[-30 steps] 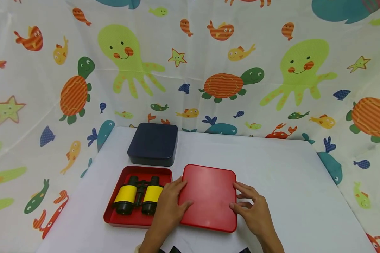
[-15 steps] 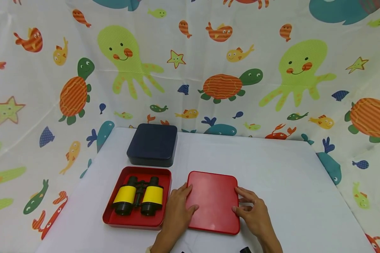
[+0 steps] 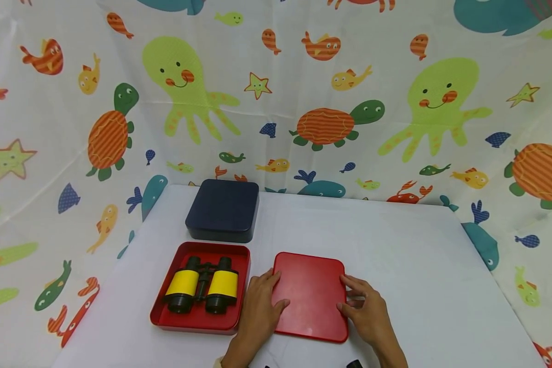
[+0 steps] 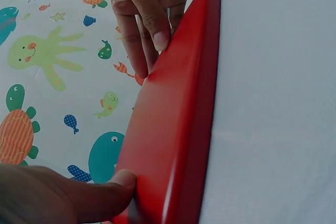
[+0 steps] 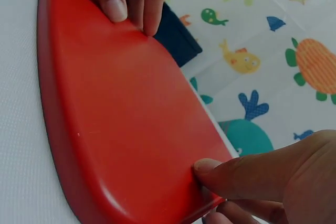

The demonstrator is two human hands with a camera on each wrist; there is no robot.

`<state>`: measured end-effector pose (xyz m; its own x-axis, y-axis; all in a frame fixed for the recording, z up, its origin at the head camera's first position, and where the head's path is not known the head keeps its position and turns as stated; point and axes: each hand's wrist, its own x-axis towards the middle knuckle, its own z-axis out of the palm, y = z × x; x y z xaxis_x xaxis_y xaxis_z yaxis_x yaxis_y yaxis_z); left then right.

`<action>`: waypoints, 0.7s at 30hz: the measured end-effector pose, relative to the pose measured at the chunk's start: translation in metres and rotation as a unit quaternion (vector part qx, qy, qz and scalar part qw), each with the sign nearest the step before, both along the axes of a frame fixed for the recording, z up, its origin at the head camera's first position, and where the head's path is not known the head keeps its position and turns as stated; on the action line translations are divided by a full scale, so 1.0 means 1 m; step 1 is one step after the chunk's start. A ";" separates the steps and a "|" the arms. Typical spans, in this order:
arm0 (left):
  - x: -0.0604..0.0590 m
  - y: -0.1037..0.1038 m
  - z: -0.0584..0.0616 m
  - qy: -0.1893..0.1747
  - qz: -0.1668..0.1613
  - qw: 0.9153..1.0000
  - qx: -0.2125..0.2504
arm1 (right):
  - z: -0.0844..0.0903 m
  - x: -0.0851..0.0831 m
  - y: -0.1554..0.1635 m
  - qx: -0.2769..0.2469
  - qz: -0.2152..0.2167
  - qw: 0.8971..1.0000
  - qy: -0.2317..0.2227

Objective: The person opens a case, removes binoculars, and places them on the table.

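In the head view, a flat red box lid (image 3: 309, 299) with rounded corners lies smooth side up on the white table. My left hand (image 3: 258, 306) grips its left edge, thumb over the top and fingers along the side. At the opposite edge, my right hand (image 3: 365, 312) holds it with the thumb on top and the other fingers bent at the side. Both wrist views show the lid's glossy top (image 4: 163, 114) and a thumb (image 5: 231, 177) pressing on it. Left of the lid sits an open red box (image 3: 165, 321) containing black-and-yellow binoculars (image 3: 223, 284).
A closed dark navy box (image 3: 223, 207) stands behind the red box. White table surface (image 3: 418, 266) stretches to the right of the lid. A curtain (image 3: 276, 76) printed with sea animals hangs behind and beside the table.
Both hands have brought the red lid slightly to the right and closer to the person, away from the open box. In the last half second it has barely moved.
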<state>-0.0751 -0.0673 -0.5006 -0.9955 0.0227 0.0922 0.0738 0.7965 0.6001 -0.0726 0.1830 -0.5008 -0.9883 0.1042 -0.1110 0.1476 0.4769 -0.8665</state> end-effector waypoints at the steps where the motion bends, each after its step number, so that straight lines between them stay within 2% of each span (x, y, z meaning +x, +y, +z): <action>1: 0.000 0.000 0.000 -0.002 -0.001 1.000 -0.003 | 0.000 0.000 0.000 0.003 0.000 1.000 -0.001; 9: 0.000 0.001 -0.002 -0.002 -0.004 1.000 -0.012 | -0.002 -0.001 0.000 0.025 0.001 1.000 0.003; 16: -0.001 0.001 -0.004 0.010 -0.007 1.000 -0.002 | 0.000 0.000 -0.001 0.043 -0.005 0.999 0.002; 18: -0.001 0.000 -0.002 0.011 -0.010 1.000 0.004 | 0.003 0.000 -0.002 0.042 -0.012 0.999 0.006; 21: -0.003 -0.003 0.004 0.012 -0.022 0.999 0.023 | 0.008 -0.002 -0.003 0.049 -0.021 0.998 0.037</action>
<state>-0.0778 -0.0703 -0.4965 -0.9911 0.0607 0.1187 0.1227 0.7636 0.6339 -0.0747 0.1797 -0.4930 -0.9880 0.1521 -0.0259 0.1070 0.5548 -0.8251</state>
